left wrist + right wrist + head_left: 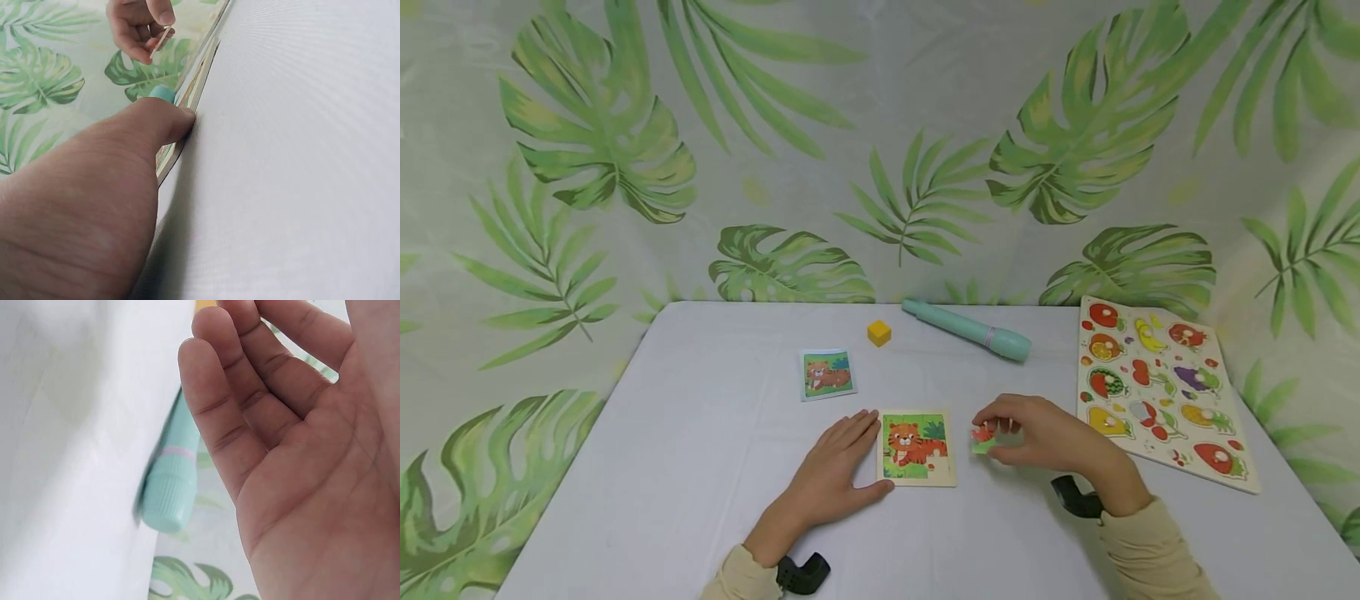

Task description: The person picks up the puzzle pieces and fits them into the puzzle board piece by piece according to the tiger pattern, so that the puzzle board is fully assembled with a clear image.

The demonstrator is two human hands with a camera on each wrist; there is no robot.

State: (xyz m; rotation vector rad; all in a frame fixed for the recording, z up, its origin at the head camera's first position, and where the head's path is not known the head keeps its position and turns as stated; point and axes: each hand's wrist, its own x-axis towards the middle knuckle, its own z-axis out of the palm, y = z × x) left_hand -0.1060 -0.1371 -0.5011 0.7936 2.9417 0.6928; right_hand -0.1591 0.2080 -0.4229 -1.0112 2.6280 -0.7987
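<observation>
A small square tiger jigsaw puzzle point(914, 447) lies on the white table, with a bare gap at its lower right. Beside its left edge rests my left hand point(838, 473), fingers straight, the thumb touching the near edge. Between thumb and fingers my right hand point(1037, 433) pinches a red and green puzzle piece point(982, 438), held just right of the board. That piece appears edge-on in the left wrist view, raised off the table. In the right wrist view the right hand point(300, 431) hides the piece.
A tiger picture card point(827, 374) lies behind the left hand. Farther back are a yellow cube point(878, 333) and a mint-green tube-shaped object point(966, 328) with a pink band. A fruit-shape puzzle board point(1165, 392) lies at the right edge of the table point(685, 433).
</observation>
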